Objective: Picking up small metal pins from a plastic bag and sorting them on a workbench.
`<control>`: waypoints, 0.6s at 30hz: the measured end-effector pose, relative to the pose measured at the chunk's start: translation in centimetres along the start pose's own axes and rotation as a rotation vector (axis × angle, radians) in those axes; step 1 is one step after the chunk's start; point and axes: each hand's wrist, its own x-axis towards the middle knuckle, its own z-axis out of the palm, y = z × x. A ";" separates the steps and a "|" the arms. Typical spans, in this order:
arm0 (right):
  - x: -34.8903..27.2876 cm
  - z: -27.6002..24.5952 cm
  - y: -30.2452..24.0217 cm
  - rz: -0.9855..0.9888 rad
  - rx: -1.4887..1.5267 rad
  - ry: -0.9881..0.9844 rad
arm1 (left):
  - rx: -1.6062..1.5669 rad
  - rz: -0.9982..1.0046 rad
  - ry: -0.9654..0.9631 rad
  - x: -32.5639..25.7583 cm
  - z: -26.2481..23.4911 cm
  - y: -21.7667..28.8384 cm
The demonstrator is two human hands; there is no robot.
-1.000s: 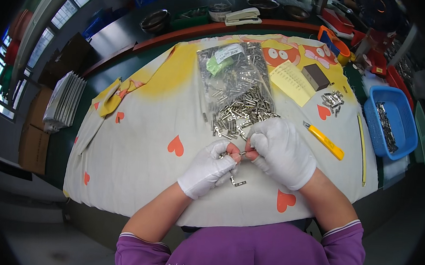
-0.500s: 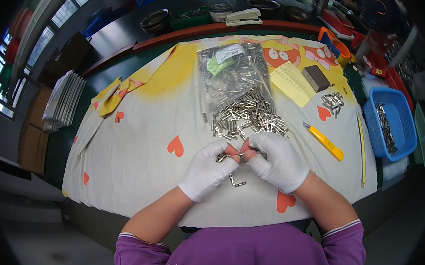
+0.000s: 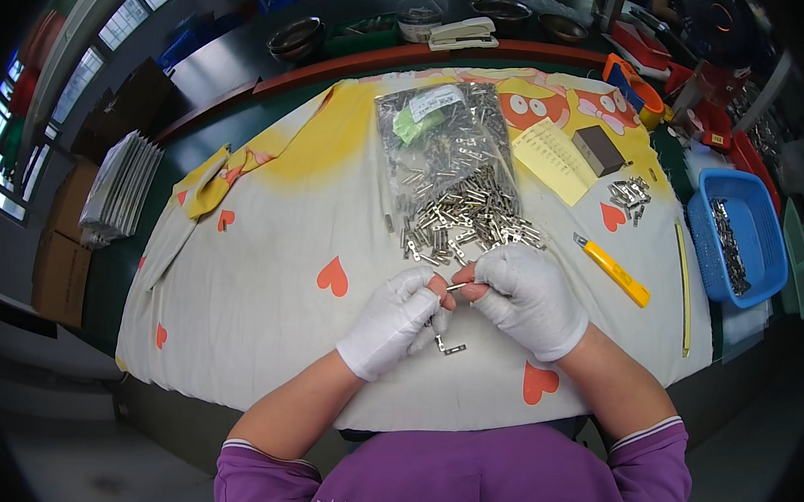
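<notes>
Both hands wear white gloves with bare fingertips. My left hand and my right hand meet at the fingertips over the white cloth with orange hearts, pinching one small metal part between them. Just beyond the fingers lies a pile of several small metal parts, spilling from a clear plastic bag. A loose metal piece lies on the cloth under my left hand.
A yellow utility knife lies right of my right hand. A blue basket with metal parts stands at the right edge. A yellow paper, a dark block and a small heap of parts lie behind.
Both hands have drawn slightly closer together at the fingertips, still holding the small metal part. Nothing else on the cloth has moved.
</notes>
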 end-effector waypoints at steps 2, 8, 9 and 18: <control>0.0 0.0 0.0 -0.010 0.003 0.001 | -0.010 0.000 -0.010 0.0 -0.1 0.0; 0.3 -0.2 -0.2 -0.023 -0.006 -0.015 | -0.017 0.006 -0.040 0.1 -0.3 0.0; 0.3 -0.2 -0.3 -0.016 -0.005 -0.012 | -0.011 0.005 -0.045 0.0 -0.2 0.1; 0.4 -0.4 -0.4 -0.026 0.009 -0.018 | -0.007 -0.001 -0.031 0.0 0.0 0.2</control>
